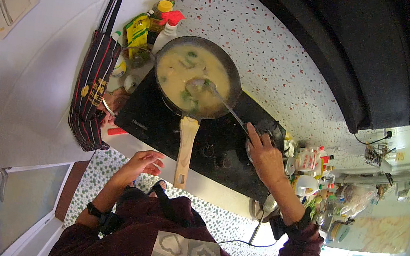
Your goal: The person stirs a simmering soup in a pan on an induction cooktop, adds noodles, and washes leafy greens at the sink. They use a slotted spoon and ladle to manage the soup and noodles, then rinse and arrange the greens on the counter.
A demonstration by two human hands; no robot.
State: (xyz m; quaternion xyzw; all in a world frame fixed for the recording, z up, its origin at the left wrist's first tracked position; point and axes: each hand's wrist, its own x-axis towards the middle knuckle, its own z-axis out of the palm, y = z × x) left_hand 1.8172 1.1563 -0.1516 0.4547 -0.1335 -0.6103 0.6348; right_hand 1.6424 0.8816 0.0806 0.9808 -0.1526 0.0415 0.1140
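Note:
A dark frying pan [237, 75] with a wooden handle [186, 149] stands on the black glass cooktop [158, 121]. Pale yellow soup [177, 61] with bits of green leaf fills it. My right hand [266, 158] grips the handle of a metal ladle [227, 105], whose bowl is partly sunk in the soup. Held in the air to the left of the wooden handle, my left hand [144, 164] has slightly curled fingers and nothing in it; it hangs near the counter's front edge.
Behind the pan's left side stand a spray bottle [168, 32] with a red head and a yellow pouch [137, 34]. A striped apron [95, 85] hangs at the left wall. Several bottles [308, 160] crowd the counter at right, below a dark range hood [342, 49].

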